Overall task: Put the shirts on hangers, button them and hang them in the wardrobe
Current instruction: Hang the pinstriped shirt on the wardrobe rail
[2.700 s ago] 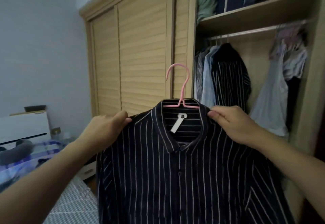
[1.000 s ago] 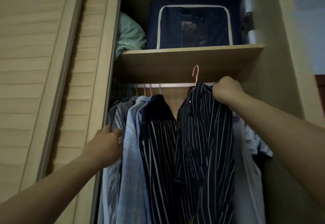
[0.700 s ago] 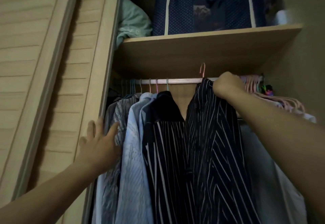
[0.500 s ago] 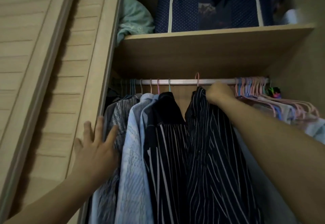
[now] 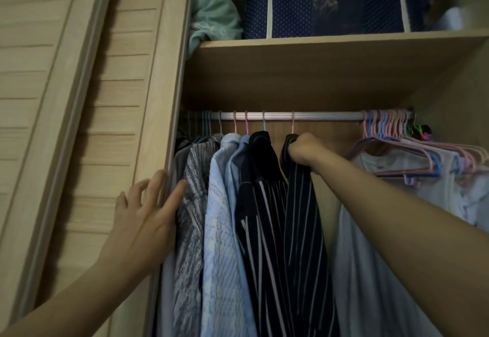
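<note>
1. Wardrobe (image 5: 291,71) open on the right side, slatted sliding door (image 5: 79,98) pushed left; shelf (image 5: 330,42) above carrying a navy storage box (image 5: 330,0) and a bundled green cloth (image 5: 214,16).
2. Rail (image 5: 317,115) running under the shelf, bare in the middle; bunch of empty pastel hangers (image 5: 391,135) crowded at its right end over pale garments (image 5: 397,230).
3. Row of hung shirts (image 5: 211,217) at left: grey, two light blue, then a dark striped one (image 5: 259,204).
4. Task's dark striped shirt (image 5: 301,217) hanging just right of that one, its pink hanger (image 5: 292,124) hooked over the rail, apart from the teal hook beside it.
5. Right hand (image 5: 304,151) closed around the collar and shoulder of that shirt, right under the hook.
6. Left hand (image 5: 148,215) flat with fingers spread, resting against the wardrobe frame edge and touching the grey shirt; holding nothing.
7. Step judged: hanging, near its end, hook seemingly seated on the rail.
8. Buttons not visible from this angle, so cannot tell if fastened.
9. Next move judged: releasing the collar gently so the hanger stays seated, maybe sliding it left toward the row, then withdrawing for another shirt if any remain.
</note>
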The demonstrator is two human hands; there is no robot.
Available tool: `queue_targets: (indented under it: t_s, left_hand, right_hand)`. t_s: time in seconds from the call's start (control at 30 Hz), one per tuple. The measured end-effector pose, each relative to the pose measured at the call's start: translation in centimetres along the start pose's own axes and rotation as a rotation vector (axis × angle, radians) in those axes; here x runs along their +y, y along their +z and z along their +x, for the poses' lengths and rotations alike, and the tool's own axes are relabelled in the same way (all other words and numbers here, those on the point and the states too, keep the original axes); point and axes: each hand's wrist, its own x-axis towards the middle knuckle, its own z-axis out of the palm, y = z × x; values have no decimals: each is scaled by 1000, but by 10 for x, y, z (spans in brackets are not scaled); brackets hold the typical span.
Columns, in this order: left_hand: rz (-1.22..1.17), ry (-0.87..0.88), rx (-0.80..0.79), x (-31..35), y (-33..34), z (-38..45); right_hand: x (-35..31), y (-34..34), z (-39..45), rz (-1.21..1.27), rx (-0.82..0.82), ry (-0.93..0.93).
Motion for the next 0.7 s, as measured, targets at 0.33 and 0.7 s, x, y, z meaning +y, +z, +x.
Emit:
queue_targets:
  t_s: [0.33, 0.7]
  left_hand:
    - [-56, 9, -33, -8, 2, -7]
    - [-234, -199, -199, 10, -32, -32]
  right_hand:
    - [-7, 45, -13, 32, -11, -82]
    - [25, 36, -96, -239, 115, -533]
